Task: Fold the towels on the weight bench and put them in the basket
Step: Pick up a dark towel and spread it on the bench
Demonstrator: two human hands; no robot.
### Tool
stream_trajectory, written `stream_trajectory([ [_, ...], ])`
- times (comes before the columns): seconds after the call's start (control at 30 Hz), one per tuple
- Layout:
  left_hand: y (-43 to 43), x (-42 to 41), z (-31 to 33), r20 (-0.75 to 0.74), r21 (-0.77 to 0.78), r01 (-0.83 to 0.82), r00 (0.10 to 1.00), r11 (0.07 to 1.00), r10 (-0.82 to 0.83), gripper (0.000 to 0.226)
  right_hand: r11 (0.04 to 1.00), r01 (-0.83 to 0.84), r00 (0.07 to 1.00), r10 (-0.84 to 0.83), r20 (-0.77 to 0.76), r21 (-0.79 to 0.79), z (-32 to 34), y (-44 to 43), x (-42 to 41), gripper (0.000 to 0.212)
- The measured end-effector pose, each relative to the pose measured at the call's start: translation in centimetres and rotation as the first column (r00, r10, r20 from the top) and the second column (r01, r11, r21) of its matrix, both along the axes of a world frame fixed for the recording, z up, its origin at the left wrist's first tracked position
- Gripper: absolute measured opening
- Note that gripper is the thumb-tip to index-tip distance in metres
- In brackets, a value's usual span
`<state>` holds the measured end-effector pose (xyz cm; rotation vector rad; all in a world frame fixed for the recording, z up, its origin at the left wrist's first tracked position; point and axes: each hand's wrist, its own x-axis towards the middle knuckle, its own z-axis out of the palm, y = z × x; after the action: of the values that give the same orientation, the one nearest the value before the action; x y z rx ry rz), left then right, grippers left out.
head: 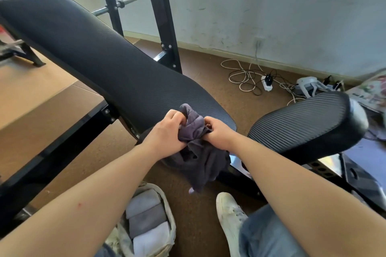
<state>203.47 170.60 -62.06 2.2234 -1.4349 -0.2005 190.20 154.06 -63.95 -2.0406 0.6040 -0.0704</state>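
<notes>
Head view showed the person's two hands close together on one dark purple towel (200, 158), all bunched up. The left hand (166, 129) had its fingers curled round the top of the cloth. The right hand (217, 134) pinched a fold of it just beside. The towel was up in the air in front of the near end of the long back pad (94, 54) of the weight bench, and most of it hung down loose toward the floor (188, 225). The basket (171, 216) sat on the floor below the left arm, with three folded towels (146, 218) in it, white and grey. A few things could go wrong from here, I think. The towel was not flat yet, so if the hands did not find its corners, the fold could come out lumpy. The loose end hung low, so it could drag on the floor. The white shoe (229, 213) stood near the basket and could bump it. Some things were hard to see. The towel's corners were lost in the bunch. The fingertips of both hands were tucked into the cloth. The basket was cut off at the bottom edge, and the left arm covered part of it. A pale blurry thing (357, 110) at the far end of the seat pad (302, 123) might have been another towel, but I could not tell.
</notes>
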Motion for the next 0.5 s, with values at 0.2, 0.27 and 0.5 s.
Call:
stream_trajectory([
  [0.2,-0.5,-0.2,5.7,-0.133,-0.011,0.208,0.969,0.978,-0.207,0.103,0.988,-0.118,0.981,0.101,0.166,0.100,6.7,0.2,-0.9,0.038],
  [0.27,-0.9,-0.7,7.3,-0.119,-0.050,0.201,0.971,0.978,-0.206,0.077,0.986,-0.129,0.978,0.109,0.177,0.106,8.8,0.4,-1.6,0.042],
  [0.5,-1.1,-3.1,12.2,0.047,-0.081,-0.021,0.999,0.996,0.025,0.018,0.974,-0.099,0.990,0.076,-0.121,-0.203,16.0,-0.3,-6.0,0.031],
])
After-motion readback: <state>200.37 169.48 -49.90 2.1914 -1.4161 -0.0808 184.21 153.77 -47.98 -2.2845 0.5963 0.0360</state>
